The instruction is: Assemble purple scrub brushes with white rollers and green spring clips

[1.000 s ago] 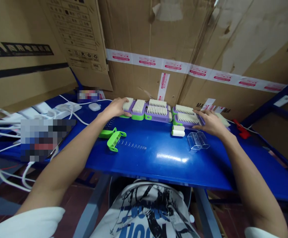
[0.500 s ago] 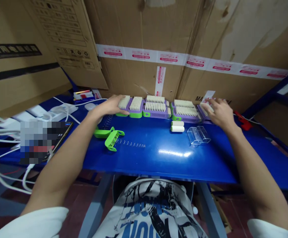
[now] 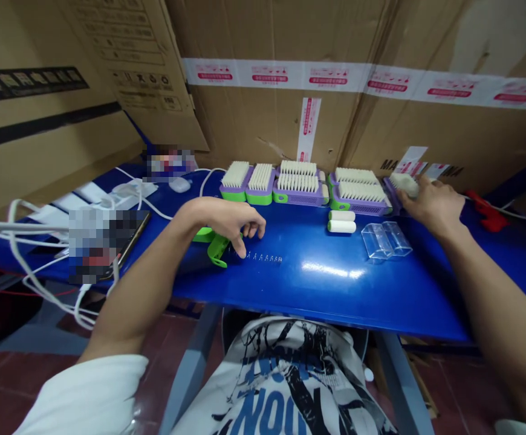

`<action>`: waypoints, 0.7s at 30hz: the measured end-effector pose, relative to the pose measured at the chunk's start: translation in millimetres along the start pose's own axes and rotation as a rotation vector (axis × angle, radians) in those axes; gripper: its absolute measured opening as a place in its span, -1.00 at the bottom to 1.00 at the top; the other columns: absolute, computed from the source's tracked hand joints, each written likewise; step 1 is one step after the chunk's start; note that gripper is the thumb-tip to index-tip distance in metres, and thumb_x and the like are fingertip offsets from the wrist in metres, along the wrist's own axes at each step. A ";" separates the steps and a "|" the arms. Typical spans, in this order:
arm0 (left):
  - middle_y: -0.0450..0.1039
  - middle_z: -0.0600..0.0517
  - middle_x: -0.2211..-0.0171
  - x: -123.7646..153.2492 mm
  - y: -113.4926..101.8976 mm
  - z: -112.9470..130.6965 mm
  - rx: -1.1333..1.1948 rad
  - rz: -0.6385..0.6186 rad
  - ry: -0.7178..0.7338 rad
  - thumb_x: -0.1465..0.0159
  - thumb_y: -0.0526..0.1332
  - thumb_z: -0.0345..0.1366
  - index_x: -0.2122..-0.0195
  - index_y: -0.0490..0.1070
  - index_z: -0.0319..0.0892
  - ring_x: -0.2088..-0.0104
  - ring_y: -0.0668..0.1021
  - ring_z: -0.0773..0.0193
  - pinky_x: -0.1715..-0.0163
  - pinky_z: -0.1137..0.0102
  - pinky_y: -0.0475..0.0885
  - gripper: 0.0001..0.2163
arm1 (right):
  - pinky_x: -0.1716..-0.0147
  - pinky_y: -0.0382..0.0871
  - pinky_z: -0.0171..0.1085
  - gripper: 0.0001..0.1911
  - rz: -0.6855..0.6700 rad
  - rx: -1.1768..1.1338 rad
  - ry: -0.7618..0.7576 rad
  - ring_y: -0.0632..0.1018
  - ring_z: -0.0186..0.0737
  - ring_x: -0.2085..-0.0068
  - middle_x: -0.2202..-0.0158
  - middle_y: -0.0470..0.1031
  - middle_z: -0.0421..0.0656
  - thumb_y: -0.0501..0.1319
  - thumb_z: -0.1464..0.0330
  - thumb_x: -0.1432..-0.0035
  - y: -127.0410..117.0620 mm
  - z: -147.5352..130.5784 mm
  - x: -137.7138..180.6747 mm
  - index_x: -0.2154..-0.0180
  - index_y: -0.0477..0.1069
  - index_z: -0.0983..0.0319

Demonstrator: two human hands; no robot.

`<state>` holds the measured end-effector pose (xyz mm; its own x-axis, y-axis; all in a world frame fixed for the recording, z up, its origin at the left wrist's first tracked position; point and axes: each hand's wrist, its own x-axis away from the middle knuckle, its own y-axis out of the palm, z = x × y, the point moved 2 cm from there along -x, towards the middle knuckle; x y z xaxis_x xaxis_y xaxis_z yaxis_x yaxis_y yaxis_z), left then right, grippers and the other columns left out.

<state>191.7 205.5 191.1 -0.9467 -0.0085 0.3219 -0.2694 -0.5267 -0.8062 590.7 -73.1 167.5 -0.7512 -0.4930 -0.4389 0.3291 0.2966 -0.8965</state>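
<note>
The left hand (image 3: 227, 220) hangs loosely curled over the near-left part of the blue table (image 3: 335, 290). Its fingers point down, and one fingertip touches the surface at the left end of a row of small pins (image 3: 265, 258). That row runs left to right, roughly along the table's front edge. A green handle piece (image 3: 217, 249) lies just under the palm, its long axis slanting away toward the right. The hand covers most of it, so I cannot tell whether it grips the piece or only rests above it.

The right hand (image 3: 430, 204) is well apart, at the far right, with its fingers closed on a white bristle block (image 3: 403, 182). The block sits at the right end of the row of purple-and-green brushes (image 3: 301, 183), bristles up, with its long axis roughly in line with the row. It is far nearer the right hand than the left.

Between the hands lie two white rollers (image 3: 341, 221) side by side and two clear covers (image 3: 387, 239). Cardboard boxes (image 3: 267, 121) stand behind, and white cables (image 3: 40, 266) trail off to the left.
</note>
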 end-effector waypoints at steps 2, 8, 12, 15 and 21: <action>0.74 0.03 0.26 -4.3 3.5 4.5 0.006 -0.017 0.036 -0.06 0.58 -0.04 0.25 0.70 0.08 0.21 0.74 0.00 0.19 0.24 0.57 -0.74 | -0.10 0.47 0.21 -0.37 0.001 -0.034 0.021 0.58 0.50 -0.26 -0.15 0.66 0.42 0.35 0.04 -0.44 -0.6 0.9 -1.9 -0.34 0.61 0.30; 0.76 -0.10 -0.11 -0.5 -6.1 7.5 -0.051 0.251 0.049 -0.23 0.50 0.17 -0.22 0.69 0.07 -0.08 0.76 -0.09 -0.02 0.22 0.59 -0.42 | -0.14 0.46 0.15 -0.38 0.149 -0.224 0.148 0.55 0.35 -0.21 -0.11 0.68 0.32 0.42 0.05 -0.33 -4.7 9.4 -8.4 -0.28 0.65 0.23; 0.63 -0.21 -0.37 6.2 2.1 7.4 -0.110 0.159 -0.073 -0.01 0.61 0.35 -0.59 0.40 0.12 -0.24 0.72 -0.22 -0.13 0.18 0.62 0.12 | -0.27 0.49 0.05 -0.55 0.317 -0.434 0.171 0.62 0.17 -0.20 -0.12 0.73 0.12 0.41 0.20 -0.28 -20.9 23.7 -14.9 -0.15 0.66 0.21; 0.46 -0.36 -0.52 -0.6 19.5 17.0 -0.173 0.127 -0.133 -0.02 0.55 0.45 -0.69 0.24 0.04 -0.46 0.57 -0.42 -0.32 0.01 0.57 0.26 | -0.21 0.55 0.03 -0.62 0.420 -0.624 0.193 0.70 0.05 0.01 0.00 0.74 0.05 0.42 0.28 -0.17 -35.8 32.9 -20.1 -0.02 0.62 0.22; 0.39 -0.36 -0.55 -18.4 28.8 25.3 -0.148 0.295 -0.042 -0.14 0.55 0.15 -0.61 0.33 -0.12 -0.54 0.47 -0.40 -0.46 -0.02 0.47 0.04 | 0.09 0.64 -0.02 -0.71 0.376 -1.130 0.156 0.68 -0.06 0.22 0.20 0.67 -0.01 0.42 0.17 -0.04 -44.2 11.3 -16.3 0.23 0.47 0.12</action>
<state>205.8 168.9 174.5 -0.9804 -0.1794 0.0813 -0.0100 -0.3667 -0.9303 594.9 -87.4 213.5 -0.8026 -0.1409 -0.5797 -0.0868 0.9890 -0.1201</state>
